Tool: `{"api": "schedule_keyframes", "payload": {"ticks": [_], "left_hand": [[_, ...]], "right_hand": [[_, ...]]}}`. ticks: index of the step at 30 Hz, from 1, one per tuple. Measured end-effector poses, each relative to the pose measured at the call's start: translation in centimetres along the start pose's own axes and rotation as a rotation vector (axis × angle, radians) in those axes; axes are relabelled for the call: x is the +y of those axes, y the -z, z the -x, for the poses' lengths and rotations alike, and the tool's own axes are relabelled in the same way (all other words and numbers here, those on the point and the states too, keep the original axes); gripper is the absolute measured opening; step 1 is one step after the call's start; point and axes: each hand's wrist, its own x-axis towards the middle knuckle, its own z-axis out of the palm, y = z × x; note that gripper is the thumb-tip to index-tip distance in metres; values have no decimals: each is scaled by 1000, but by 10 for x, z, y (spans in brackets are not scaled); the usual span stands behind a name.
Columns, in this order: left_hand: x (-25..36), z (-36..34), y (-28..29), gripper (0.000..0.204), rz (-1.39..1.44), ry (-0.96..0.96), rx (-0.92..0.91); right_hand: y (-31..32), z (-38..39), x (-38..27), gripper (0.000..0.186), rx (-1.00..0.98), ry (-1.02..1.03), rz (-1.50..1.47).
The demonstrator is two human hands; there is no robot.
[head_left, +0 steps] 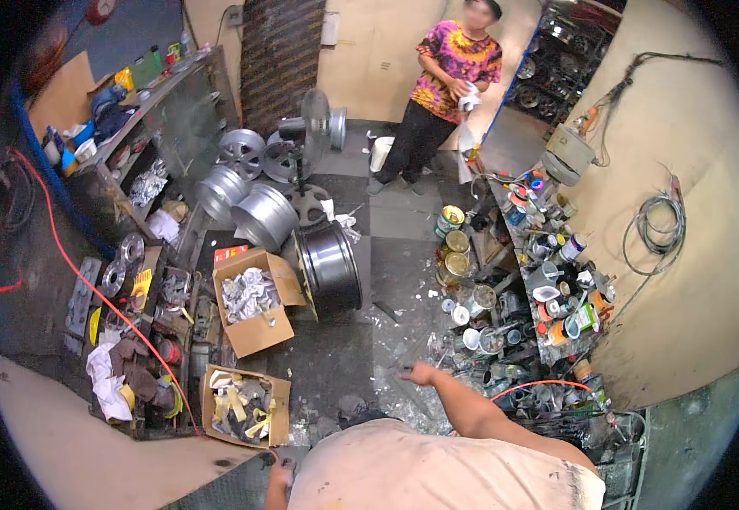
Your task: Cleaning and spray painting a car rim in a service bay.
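My right arm reaches forward over the stained floor, and my right hand [419,373] holds nothing, its fingers loosely apart. Low on the left, my left hand [282,471] is closed beside the lower corner of a cardboard box [278,413] of yellow and grey scraps. A small dark piece shows at its fingers, too small to name. The red hose [150,344] runs down the left side and passes under that box toward this hand. Beyond that box stands a second cardboard box [261,338] with crumpled silvery-white material inside.
A dark wheel rim [329,268] stands past the boxes, with several silver rims [265,216] behind. Cans and cups crowd a bench [548,348] on the right; open cans [454,263] stand on the floor beside it. Another person [450,85] stands at the back holding a white cloth.
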Motion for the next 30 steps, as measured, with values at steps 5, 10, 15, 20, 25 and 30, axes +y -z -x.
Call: {"api": "schedule_keyframes", "payload": {"ticks": [5,10,15,20,25,30], "left_hand": [[-22,11,12,46,-29,-13,9],[-78,-17,33,42,-111,-41,112],[34,-44,29,48,-175,-101,78],[75,-70,36,44,-155,-213,59],[115,-64,32,49,-181,-258,-12],[102,-63,23,55,-352,-209,-87]], "right_hand": [[-66,43,1,68,-308,-77,-114],[-53,65,-33,74,-347,117,-25],[-44,27,11,73,-10,-32,-14],[9,15,-31,64,64,-42,-316],[1,15,-27,61,66,-139,-437],[-49,16,15,63,36,-62,-310]]}}
